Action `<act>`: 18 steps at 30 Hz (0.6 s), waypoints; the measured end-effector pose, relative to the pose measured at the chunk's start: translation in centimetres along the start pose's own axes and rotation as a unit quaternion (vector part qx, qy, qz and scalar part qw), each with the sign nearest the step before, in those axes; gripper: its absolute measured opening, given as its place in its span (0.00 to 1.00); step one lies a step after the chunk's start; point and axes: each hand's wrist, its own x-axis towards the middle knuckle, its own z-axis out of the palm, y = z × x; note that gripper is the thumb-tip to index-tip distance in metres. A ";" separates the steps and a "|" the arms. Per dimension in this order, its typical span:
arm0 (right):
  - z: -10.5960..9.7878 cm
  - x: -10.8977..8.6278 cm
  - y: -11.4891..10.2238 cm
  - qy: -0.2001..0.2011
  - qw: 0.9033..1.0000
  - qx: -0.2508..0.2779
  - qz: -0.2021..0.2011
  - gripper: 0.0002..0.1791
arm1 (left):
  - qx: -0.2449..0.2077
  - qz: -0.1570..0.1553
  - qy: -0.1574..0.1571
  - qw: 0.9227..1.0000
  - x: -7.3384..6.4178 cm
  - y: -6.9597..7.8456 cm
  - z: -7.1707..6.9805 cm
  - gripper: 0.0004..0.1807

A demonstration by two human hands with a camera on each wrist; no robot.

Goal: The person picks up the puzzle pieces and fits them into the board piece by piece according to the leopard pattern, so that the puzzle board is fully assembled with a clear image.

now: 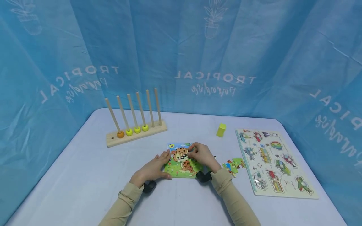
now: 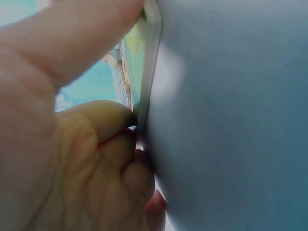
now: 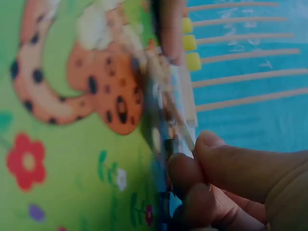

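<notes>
A jigsaw puzzle [image 1: 178,169] with a spotted leopard cub on green grass lies at the middle of the table. My left hand [image 1: 154,168] rests at its left side, fingers fairly straight and thumb by the near corner. In the left wrist view, the thumb and fingertips touch the puzzle's edge [image 2: 150,62]. Over the puzzle's upper right part is my right hand [image 1: 202,154]. The right wrist view shows its thumb and finger pinching a thin puzzle piece [image 3: 186,134], tilted against the puzzle; its picture side is hard to make out.
Loose puzzle pieces [image 1: 236,164] lie right of my right hand. A peg puzzle board [image 1: 261,179] with vehicle shapes is farther right. Behind stand a yellow-green block [image 1: 221,130] and a wooden peg stand [image 1: 113,142] with yellow and orange beads. Blue curtains [image 1: 181,56] surround the table.
</notes>
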 end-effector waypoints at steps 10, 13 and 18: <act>1.2 0.4 0.1 0.023 0.996 -0.080 -0.021 0.07 | 0.003 -0.002 0.001 1.000 -0.1 -0.1 0.1 0.52; 1.4 0.3 0.1 0.027 0.994 -0.105 -0.027 0.08 | 0.002 -0.001 -0.002 1.000 -0.1 -0.1 0.1 0.52; 1.5 0.0 -0.3 0.031 0.993 -0.110 -0.025 0.09 | 0.002 0.001 -0.002 1.000 -0.1 0.0 0.1 0.53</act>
